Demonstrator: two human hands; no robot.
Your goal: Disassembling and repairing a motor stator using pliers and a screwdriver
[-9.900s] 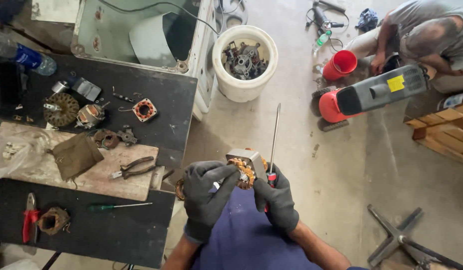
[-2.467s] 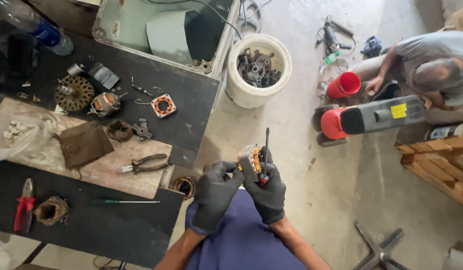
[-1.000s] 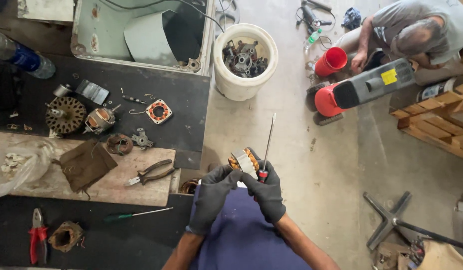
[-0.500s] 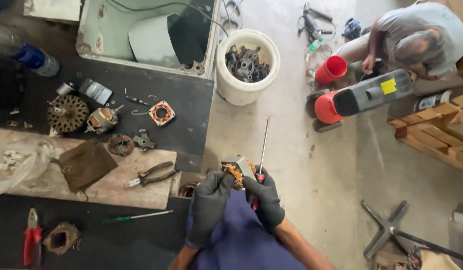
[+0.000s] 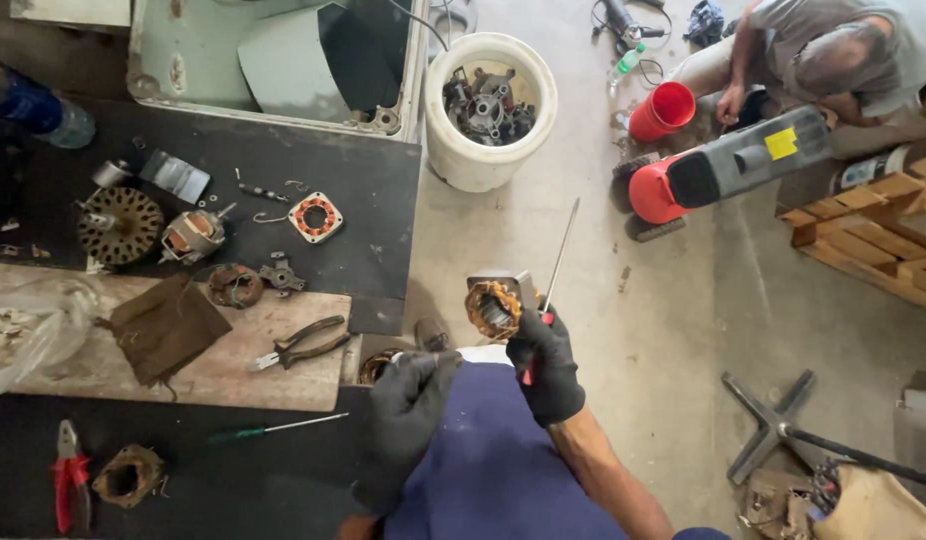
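Note:
My right hand (image 5: 548,365), in a black glove, grips a small motor stator (image 5: 493,305) with copper windings, held above my lap. The same hand also clamps a red-handled screwdriver (image 5: 560,252) whose long shaft points up and away. My left hand (image 5: 408,420), also gloved, rests on my blue-clad thigh with nothing in it, fingers loosely apart. A copper coil part (image 5: 378,365) lies just beyond it at the edge of the black table (image 5: 373,200).
The table carries motor parts, a rotor (image 5: 118,225), pliers (image 5: 303,343), a green screwdriver (image 5: 273,428) and red pliers (image 5: 68,475). A white bucket (image 5: 453,160) of metal parts stands on the floor. Another person (image 5: 833,50) crouches by a red-and-grey machine (image 5: 733,170). A metal cross base (image 5: 773,425) lies at right.
My left hand has let go of the stator and dropped onto my thigh. My right hand keeps the stator and screwdriver, now a little higher.

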